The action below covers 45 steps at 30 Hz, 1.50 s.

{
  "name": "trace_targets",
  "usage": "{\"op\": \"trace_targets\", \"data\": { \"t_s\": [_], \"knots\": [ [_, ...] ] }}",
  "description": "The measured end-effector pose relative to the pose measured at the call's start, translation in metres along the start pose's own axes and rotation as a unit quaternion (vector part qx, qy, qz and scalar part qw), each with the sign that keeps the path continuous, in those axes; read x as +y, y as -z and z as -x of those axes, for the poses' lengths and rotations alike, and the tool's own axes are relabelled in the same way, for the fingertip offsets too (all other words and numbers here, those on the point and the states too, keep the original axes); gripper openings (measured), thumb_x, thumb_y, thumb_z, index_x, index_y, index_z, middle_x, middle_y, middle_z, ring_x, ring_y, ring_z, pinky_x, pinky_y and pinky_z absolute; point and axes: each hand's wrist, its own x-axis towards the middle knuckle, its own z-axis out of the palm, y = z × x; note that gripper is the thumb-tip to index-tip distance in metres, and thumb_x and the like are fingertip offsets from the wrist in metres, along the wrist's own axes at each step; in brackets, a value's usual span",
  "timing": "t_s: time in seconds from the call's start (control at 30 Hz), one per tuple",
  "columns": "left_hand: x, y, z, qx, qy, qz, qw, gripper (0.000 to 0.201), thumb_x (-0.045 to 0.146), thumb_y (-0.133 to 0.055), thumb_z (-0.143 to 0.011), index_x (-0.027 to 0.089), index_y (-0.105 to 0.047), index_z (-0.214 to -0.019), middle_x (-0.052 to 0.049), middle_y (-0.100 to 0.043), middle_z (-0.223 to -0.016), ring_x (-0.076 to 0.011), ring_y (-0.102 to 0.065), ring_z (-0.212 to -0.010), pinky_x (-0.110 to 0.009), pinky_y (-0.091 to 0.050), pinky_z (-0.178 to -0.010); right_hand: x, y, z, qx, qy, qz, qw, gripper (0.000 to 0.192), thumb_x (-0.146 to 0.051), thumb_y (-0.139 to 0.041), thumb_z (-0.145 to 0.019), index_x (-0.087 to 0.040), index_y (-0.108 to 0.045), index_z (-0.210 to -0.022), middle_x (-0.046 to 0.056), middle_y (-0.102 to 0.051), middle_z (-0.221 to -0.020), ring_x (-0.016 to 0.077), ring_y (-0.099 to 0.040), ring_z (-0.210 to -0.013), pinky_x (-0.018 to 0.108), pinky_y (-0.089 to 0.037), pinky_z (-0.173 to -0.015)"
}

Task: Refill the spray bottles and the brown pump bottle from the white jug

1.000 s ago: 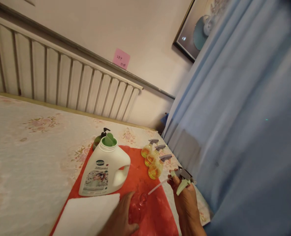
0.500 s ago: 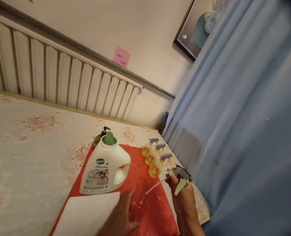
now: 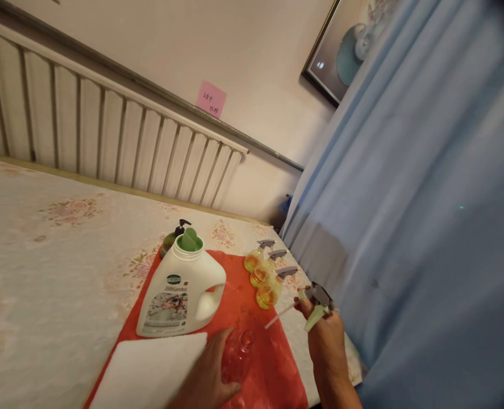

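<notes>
My left hand (image 3: 209, 366) curves round the side of a clear bottle (image 3: 237, 359) standing with its neck uncovered on the red cloth (image 3: 230, 289). Held in my right hand (image 3: 322, 332) is a grey and pale green trigger spray head (image 3: 319, 301). Its thin dip tube slants down to the left, with the tip in the air beside the bottle's neck. Behind, three spray bottles with yellow liquid (image 3: 267, 293) stand in a row. A large white detergent jug (image 3: 179, 292) with an open green-lined mouth is left of the clear bottle.
A folded white cloth (image 3: 149, 369) lies in front of the jug. Behind the jug stands a dark pump bottle (image 3: 169, 244). The flowered tablecloth (image 3: 64, 267) reaches back to a radiator (image 3: 107, 125). A blue curtain (image 3: 405, 199) hangs along the right side.
The dip tube has come out of the clear bottle's neck. My right hand has shifted a little to the right with the spray head, while my left hand stays at the bottle.
</notes>
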Motion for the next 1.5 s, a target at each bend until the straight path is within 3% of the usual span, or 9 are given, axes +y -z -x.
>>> {"op": "trace_targets", "data": {
  "t_s": [0.17, 0.33, 0.57, 0.9, 1.0, 1.13, 1.23, 1.33, 1.5],
  "knots": [
    [0.002, 0.001, -0.001, 0.017, -0.008, -0.003, 1.0, 0.087, 0.016, -0.058, -0.056, 0.016, -0.034, -0.139, -0.01, -0.044, -0.146, -0.0243, -0.039, -0.136, -0.035, -0.029, -0.116, 0.028, -0.007, -0.007, -0.101, 0.028, 0.051, 0.993, 0.028, -0.034, -0.067, -0.07, -0.017, -0.067, -0.093, 0.003, -0.071, -0.085, 0.0207, -0.063, -0.078, 0.029, -0.049, -0.071],
    [0.007, 0.005, 0.0, 0.009, 0.006, -0.02, 1.0, 0.088, 0.017, -0.058, -0.056, 0.014, -0.034, -0.14, -0.01, -0.043, -0.147, -0.0249, -0.038, -0.137, -0.035, -0.028, -0.116, 0.07, -0.027, -0.007, -0.164, 0.078, 0.24, 0.954, 0.016, -0.029, -0.056, -0.074, -0.019, -0.065, -0.082, 0.0, -0.064, -0.069, 0.0163, -0.055, -0.06, 0.025, -0.04, -0.057],
    [0.009, 0.006, 0.0, -0.02, 0.034, -0.031, 0.999, 0.096, 0.016, -0.057, -0.053, 0.01, -0.028, -0.144, -0.012, -0.036, -0.152, -0.0237, -0.031, -0.141, -0.031, -0.024, -0.118, 0.11, -0.056, 0.002, -0.185, 0.067, 0.299, 0.934, 0.001, -0.021, -0.058, -0.068, -0.02, -0.059, -0.068, -0.001, -0.062, -0.061, 0.0163, -0.053, -0.057, 0.024, -0.035, -0.056],
    [0.019, 0.011, 0.001, -0.05, 0.077, -0.049, 0.995, 0.106, 0.016, -0.059, -0.049, 0.006, -0.021, -0.147, -0.012, -0.026, -0.157, -0.0244, -0.022, -0.145, -0.03, -0.018, -0.12, 0.141, -0.073, 0.008, -0.194, 0.026, 0.279, 0.94, 0.013, -0.018, -0.053, -0.07, -0.019, -0.064, -0.077, 0.003, -0.07, -0.075, 0.0193, -0.062, -0.069, 0.026, -0.042, -0.063],
    [0.017, 0.011, 0.001, -0.042, 0.073, -0.049, 0.995, 0.107, 0.015, -0.06, -0.048, 0.005, -0.021, -0.147, -0.013, -0.027, -0.157, -0.0242, -0.023, -0.145, -0.028, -0.019, -0.119, 0.14, -0.068, 0.007, -0.18, 0.024, 0.264, 0.947, 0.012, -0.023, -0.057, -0.07, -0.018, -0.064, -0.079, 0.007, -0.07, -0.082, 0.0233, -0.063, -0.078, 0.03, -0.044, -0.07],
    [0.009, 0.007, 0.002, -0.023, 0.045, -0.039, 0.998, 0.103, 0.016, -0.058, -0.049, 0.009, -0.024, -0.146, -0.011, -0.031, -0.155, -0.0243, -0.026, -0.144, -0.029, -0.021, -0.119, 0.123, -0.071, 0.0, -0.174, 0.029, 0.21, 0.962, 0.029, -0.028, -0.059, -0.072, -0.016, -0.063, -0.098, 0.012, -0.069, -0.1, 0.0277, -0.061, -0.094, 0.038, -0.045, -0.085],
    [0.002, 0.002, 0.001, -0.02, 0.039, -0.043, 0.998, 0.1, 0.016, -0.058, -0.051, 0.01, -0.026, -0.145, -0.013, -0.033, -0.154, -0.0257, -0.028, -0.143, -0.034, -0.023, -0.119, 0.101, -0.089, -0.007, -0.245, 0.024, 0.131, 0.96, 0.029, -0.024, -0.06, -0.07, -0.017, -0.063, -0.098, 0.008, -0.07, -0.092, 0.0247, -0.065, -0.085, 0.038, -0.051, -0.082],
    [-0.006, -0.003, -0.002, -0.027, 0.036, -0.065, 0.997, 0.098, 0.017, -0.059, -0.051, 0.008, -0.029, -0.144, -0.015, -0.034, -0.153, -0.0275, -0.03, -0.142, -0.036, -0.023, -0.119, 0.077, -0.113, -0.013, -0.318, 0.019, 0.045, 0.947, 0.04, -0.022, -0.064, -0.067, -0.018, -0.062, -0.107, 0.007, -0.07, -0.1, 0.023, -0.067, -0.093, 0.036, -0.052, -0.085],
    [-0.022, -0.01, -0.007, -0.028, 0.024, -0.075, 0.996, 0.1, 0.015, -0.06, -0.049, 0.01, -0.03, -0.144, -0.015, -0.034, -0.154, -0.0298, -0.03, -0.142, -0.04, -0.025, -0.118, 0.052, -0.154, -0.014, -0.445, 0.0, -0.046, 0.894, 0.041, -0.024, -0.072, -0.062, -0.022, -0.068, -0.103, 0.002, -0.073, -0.1, 0.0217, -0.067, -0.092, 0.034, -0.052, -0.084]
  ]
}}
